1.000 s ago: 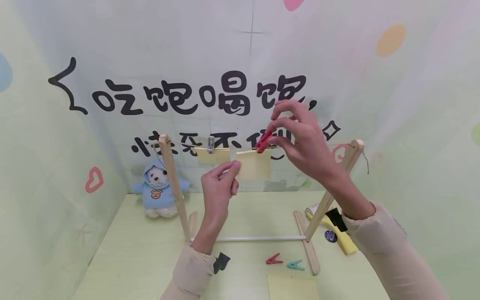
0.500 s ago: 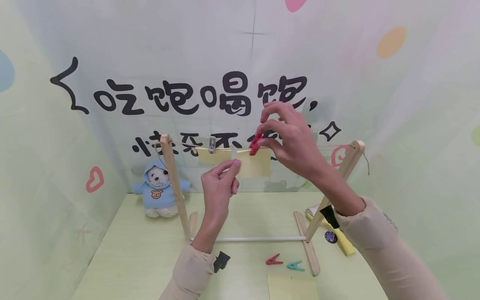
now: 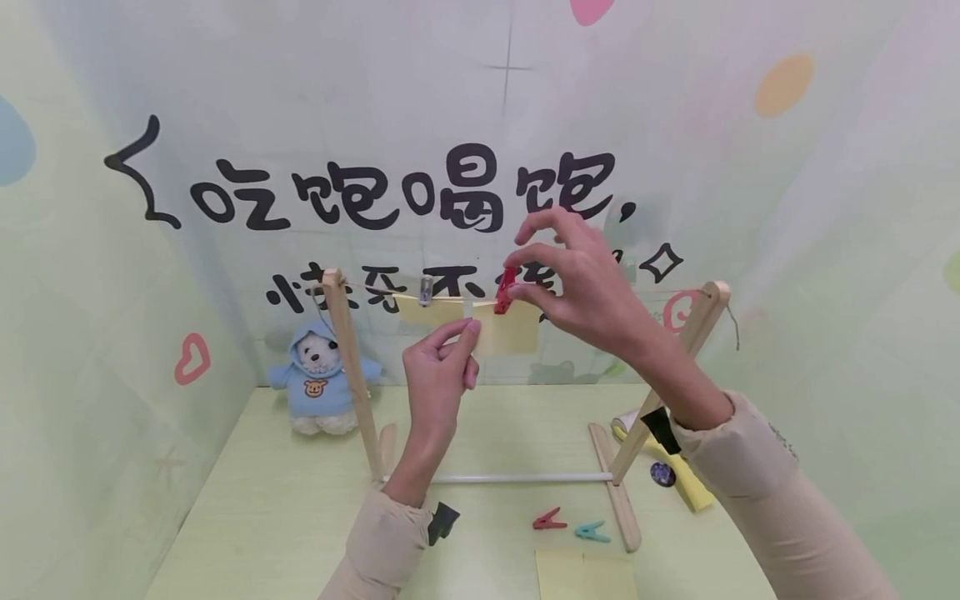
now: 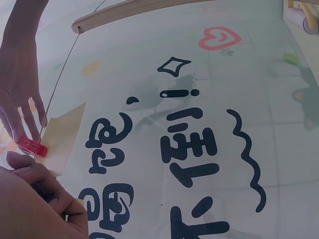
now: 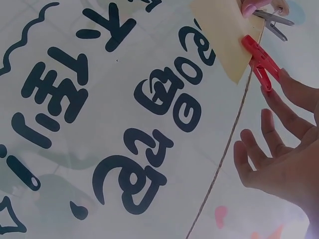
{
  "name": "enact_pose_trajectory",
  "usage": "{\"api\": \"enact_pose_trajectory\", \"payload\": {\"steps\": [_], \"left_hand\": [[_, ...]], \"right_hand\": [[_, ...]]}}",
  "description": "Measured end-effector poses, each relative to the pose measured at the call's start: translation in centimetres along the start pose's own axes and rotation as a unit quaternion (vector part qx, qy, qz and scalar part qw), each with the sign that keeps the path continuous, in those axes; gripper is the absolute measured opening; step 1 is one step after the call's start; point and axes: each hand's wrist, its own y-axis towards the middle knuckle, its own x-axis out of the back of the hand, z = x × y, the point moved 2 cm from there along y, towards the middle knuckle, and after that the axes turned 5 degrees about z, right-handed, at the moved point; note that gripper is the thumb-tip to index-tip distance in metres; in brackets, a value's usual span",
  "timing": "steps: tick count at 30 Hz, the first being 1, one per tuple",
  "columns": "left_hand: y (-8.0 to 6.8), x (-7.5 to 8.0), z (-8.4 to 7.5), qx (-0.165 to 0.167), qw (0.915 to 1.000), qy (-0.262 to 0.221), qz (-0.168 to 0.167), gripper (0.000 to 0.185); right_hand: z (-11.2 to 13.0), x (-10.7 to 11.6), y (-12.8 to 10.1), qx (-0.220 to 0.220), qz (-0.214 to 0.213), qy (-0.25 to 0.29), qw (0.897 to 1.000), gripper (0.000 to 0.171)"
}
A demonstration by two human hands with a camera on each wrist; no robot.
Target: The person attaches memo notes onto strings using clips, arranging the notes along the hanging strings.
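Observation:
A pale yellow paper hangs at a string tied between two wooden posts. My left hand pinches its left edge between thumb and fingers. Above, my right hand holds a red clothespin by its handles with thumb and index finger; the other fingers are spread. The clothespin's nose sits over the paper's top edge and the string. Left of it, a grey clothespin holds another yellow paper on the string, partly behind my left hand.
The wooden frame stands on the table with a white rod at its base. In front lie a red clothespin, a teal clothespin and yellow paper. A plush bear sits left; a yellow item lies right.
My right hand has moved left along the string with the red clothespin, which now stands more upright and nearer the paper's left edge. My left hand has stayed in place.

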Motion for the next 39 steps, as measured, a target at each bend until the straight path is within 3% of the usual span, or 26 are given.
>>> {"api": "enact_pose_trajectory", "payload": {"steps": [17,23,31,36,39], "left_hand": [[-0.3,-0.3,0.9,-0.005,0.9998,0.019,0.007,0.028],[-0.4,-0.3,1.3,0.0,0.9994,0.034,0.01,0.031],[-0.5,0.1,2.1,0.013,0.9986,0.051,0.011,0.032],[-0.8,0.3,3.4,0.022,0.9972,0.069,0.018,0.029],[-1.4,0.6,4.9,0.035,0.9949,0.09,0.028,0.025]], "right_hand": [[-0.8,0.0,-0.4,-0.028,0.046,0.025,0.998,0.028],[-0.4,0.7,-1.3,-0.025,0.03,0.046,0.998,0.033],[1.3,2.1,-6.4,-0.012,-0.07,0.071,0.995,0.031],[1.9,2.3,-10.4,0.014,-0.088,0.081,0.993,0.02],[1.8,2.0,-12.5,0.025,-0.089,0.077,0.993,0.028]]}}
